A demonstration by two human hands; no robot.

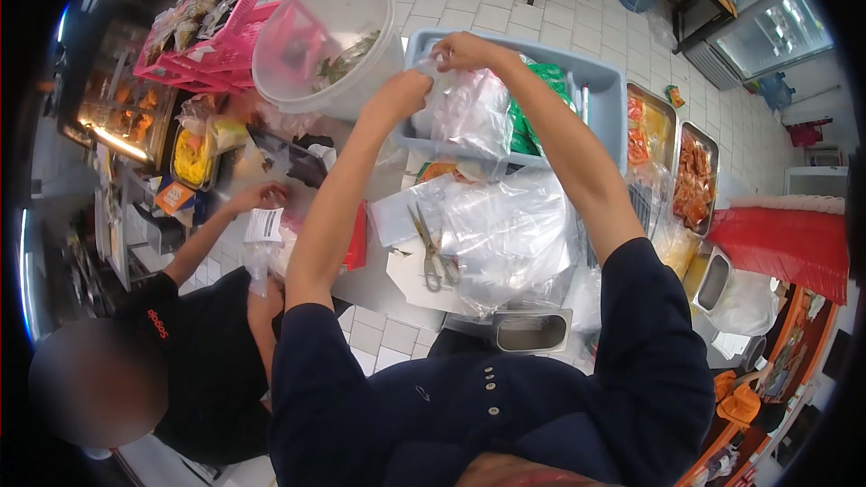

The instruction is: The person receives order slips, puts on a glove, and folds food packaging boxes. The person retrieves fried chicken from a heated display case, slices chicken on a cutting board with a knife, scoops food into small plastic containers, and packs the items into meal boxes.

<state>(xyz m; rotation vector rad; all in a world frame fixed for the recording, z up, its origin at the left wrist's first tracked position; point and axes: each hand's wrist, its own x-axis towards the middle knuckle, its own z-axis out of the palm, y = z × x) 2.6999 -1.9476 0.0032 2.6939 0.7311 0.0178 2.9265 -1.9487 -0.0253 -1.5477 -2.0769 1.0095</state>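
Over the left end of a blue-grey tub, my right hand pinches the edge of a clear plastic bag. My left hand is closed just below and to the left, at the tub's corner; what it holds, if anything, is too small to make out. Inside the tub lie clear plastic bags and a green bag. Nearer to me, scissors rest on paper beside a pile of clear plastic bags. A large translucent bucket stands left of my hands.
A co-worker at the left handles a labelled clear bag. Pink baskets stand behind the bucket. Metal trays of food lie right of the tub, near a red cover. A small metal container sits at the near edge.
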